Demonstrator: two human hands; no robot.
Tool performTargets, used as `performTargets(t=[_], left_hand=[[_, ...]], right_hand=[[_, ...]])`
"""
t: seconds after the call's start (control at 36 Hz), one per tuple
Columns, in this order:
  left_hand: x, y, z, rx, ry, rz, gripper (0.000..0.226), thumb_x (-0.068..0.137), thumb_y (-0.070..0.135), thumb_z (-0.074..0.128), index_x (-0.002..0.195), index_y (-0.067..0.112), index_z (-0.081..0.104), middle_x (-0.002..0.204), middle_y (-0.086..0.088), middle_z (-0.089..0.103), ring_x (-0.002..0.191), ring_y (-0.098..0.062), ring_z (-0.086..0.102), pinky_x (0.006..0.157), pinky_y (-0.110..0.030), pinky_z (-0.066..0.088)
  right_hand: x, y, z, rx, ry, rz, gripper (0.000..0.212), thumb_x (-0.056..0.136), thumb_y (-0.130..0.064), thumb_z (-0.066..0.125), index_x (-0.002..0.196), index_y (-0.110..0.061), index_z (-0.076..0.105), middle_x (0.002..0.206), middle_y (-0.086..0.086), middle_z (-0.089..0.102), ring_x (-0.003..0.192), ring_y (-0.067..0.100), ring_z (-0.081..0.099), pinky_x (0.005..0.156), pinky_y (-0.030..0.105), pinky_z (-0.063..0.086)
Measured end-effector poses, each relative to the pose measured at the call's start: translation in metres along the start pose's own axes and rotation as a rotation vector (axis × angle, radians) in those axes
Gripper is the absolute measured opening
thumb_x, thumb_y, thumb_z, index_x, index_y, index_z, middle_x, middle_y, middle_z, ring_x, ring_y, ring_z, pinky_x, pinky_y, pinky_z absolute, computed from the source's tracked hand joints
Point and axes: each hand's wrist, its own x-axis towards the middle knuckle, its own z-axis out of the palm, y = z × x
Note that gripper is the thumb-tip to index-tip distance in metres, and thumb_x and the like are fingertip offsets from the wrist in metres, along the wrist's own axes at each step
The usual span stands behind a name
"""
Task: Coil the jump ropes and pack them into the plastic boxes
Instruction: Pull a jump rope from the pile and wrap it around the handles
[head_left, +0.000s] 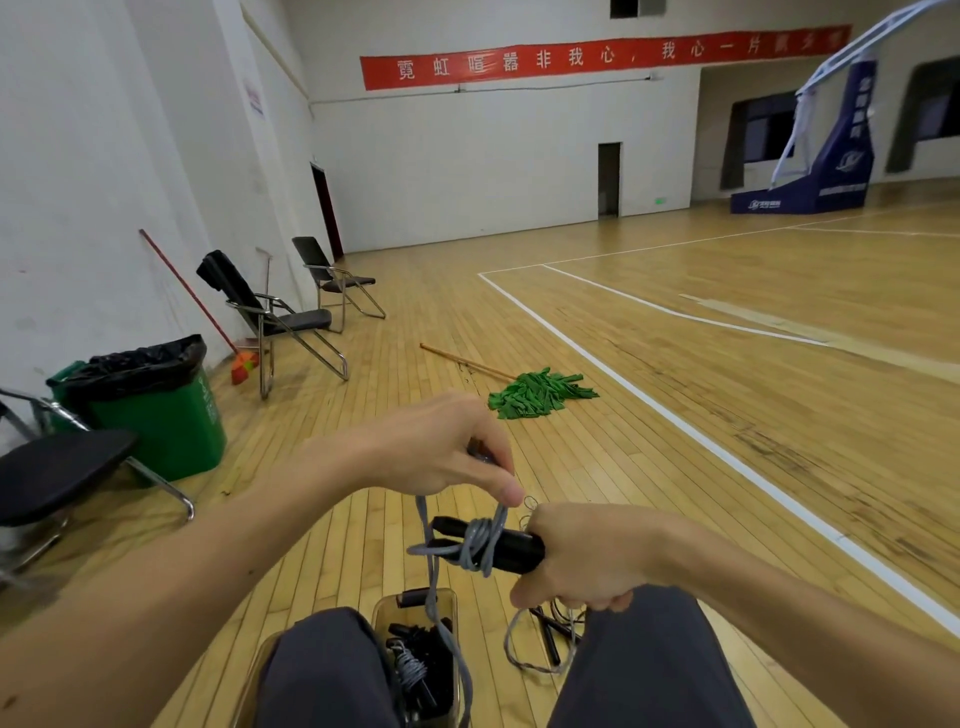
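The right hand (587, 556) is clenched round the two black handles (511, 551), held side by side above the knees. The left hand (441, 447) pinches the grey rope (480, 540) just over them, a few turns lying round the pair. To do this well, I'd say each new turn should sit snug beside its neighbour under steady tension — slack would let the bundle spring apart. The handles lie nearly level, long axis across the lap, free ends pointing to the person's left. The plastic box (453, 605) sits below between the knees — wound ropes (415, 670) inside.
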Motion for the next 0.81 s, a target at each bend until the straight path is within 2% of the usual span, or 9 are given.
performTargets(t=[0.08, 0.14, 0.19, 0.25, 0.44, 0.56, 0.64, 0.75, 0.81], left_hand=[[0.004, -0.001, 0.002, -0.045, -0.010, 0.016, 0.024, 0.085, 0.049, 0.069, 0.084, 0.025, 0.075, 0.079, -0.009, 0.068, 0.073, -0.026, 0.059, 0.069, -0.046, 0.048], [0.002, -0.004, 0.002, -0.142, -0.002, 0.027, 0.028, 0.087, 0.042, 0.070, 0.084, 0.015, 0.076, 0.072, -0.011, 0.063, 0.062, -0.017, 0.050, 0.058, -0.031, 0.040], [-0.001, -0.009, 0.001, -0.250, 0.012, 0.047, 0.025, 0.091, 0.031, 0.069, 0.085, 0.008, 0.075, 0.062, -0.001, 0.056, 0.055, -0.007, 0.045, 0.054, -0.020, 0.035], [-0.003, -0.014, 0.003, -0.345, 0.015, 0.058, 0.025, 0.093, 0.024, 0.067, 0.083, 0.002, 0.073, 0.057, 0.004, 0.051, 0.052, -0.010, 0.042, 0.051, -0.021, 0.033], [-0.005, -0.029, 0.022, -0.662, 0.031, 0.058, 0.052, 0.093, 0.041, 0.057, 0.078, -0.009, 0.059, 0.065, -0.012, 0.051, 0.058, -0.028, 0.043, 0.054, -0.032, 0.035], [0.000, -0.035, 0.044, -0.772, 0.127, 0.012, 0.055, 0.086, 0.067, 0.062, 0.072, 0.014, 0.063, 0.066, -0.005, 0.056, 0.060, -0.025, 0.045, 0.055, -0.036, 0.039], [-0.007, -0.031, 0.051, -0.886, 0.158, -0.102, 0.042, 0.092, 0.056, 0.057, 0.080, 0.016, 0.057, 0.068, -0.009, 0.042, 0.061, -0.022, 0.035, 0.054, -0.026, 0.041], [-0.007, -0.023, 0.058, -1.010, 0.124, -0.207, 0.034, 0.108, 0.030, 0.035, 0.094, 0.004, 0.052, 0.058, 0.001, 0.035, 0.050, -0.011, 0.031, 0.051, -0.023, 0.032], [-0.008, -0.020, 0.062, -1.003, 0.128, -0.247, 0.039, 0.108, 0.040, 0.033, 0.091, 0.009, 0.048, 0.057, 0.003, 0.033, 0.050, -0.013, 0.029, 0.052, -0.025, 0.031]], right_hand=[[-0.002, -0.004, 0.001, -0.068, 0.011, -0.013, 0.024, 0.093, -0.022, 0.063, 0.077, -0.012, 0.048, 0.061, 0.005, 0.042, 0.048, 0.019, 0.037, 0.047, 0.028, 0.036], [-0.006, -0.004, -0.001, -0.037, 0.015, -0.046, 0.025, 0.092, -0.022, 0.064, 0.076, -0.011, 0.048, 0.061, 0.005, 0.042, 0.047, 0.019, 0.037, 0.045, 0.027, 0.036], [-0.010, -0.003, -0.005, 0.014, 0.006, -0.092, 0.029, 0.092, -0.020, 0.065, 0.071, -0.012, 0.046, 0.058, 0.004, 0.041, 0.045, 0.018, 0.035, 0.043, 0.026, 0.033], [-0.013, -0.004, -0.006, 0.036, -0.014, -0.138, 0.031, 0.093, -0.020, 0.065, 0.069, -0.013, 0.046, 0.056, 0.003, 0.041, 0.044, 0.019, 0.035, 0.044, 0.028, 0.032], [-0.017, -0.003, -0.008, 0.274, -0.070, -0.279, 0.034, 0.096, -0.017, 0.066, 0.069, -0.016, 0.046, 0.053, -0.003, 0.040, 0.042, 0.014, 0.033, 0.041, 0.025, 0.028], [-0.017, -0.003, -0.010, 0.383, -0.065, -0.356, 0.032, 0.098, -0.014, 0.065, 0.071, -0.017, 0.048, 0.055, -0.003, 0.037, 0.042, 0.012, 0.031, 0.040, 0.021, 0.028], [-0.015, -0.002, -0.012, 0.475, -0.051, -0.384, 0.041, 0.099, -0.015, 0.064, 0.062, -0.031, 0.059, 0.056, -0.003, 0.036, 0.043, 0.011, 0.029, 0.040, 0.020, 0.028], [-0.014, 0.001, -0.016, 0.552, 0.022, -0.418, 0.028, 0.099, -0.016, 0.064, 0.074, -0.017, 0.049, 0.057, -0.002, 0.038, 0.042, 0.011, 0.031, 0.039, 0.021, 0.028], [-0.012, 0.002, -0.019, 0.613, 0.099, -0.414, 0.029, 0.099, -0.017, 0.064, 0.074, -0.017, 0.048, 0.057, -0.001, 0.037, 0.042, 0.012, 0.030, 0.039, 0.022, 0.027]])
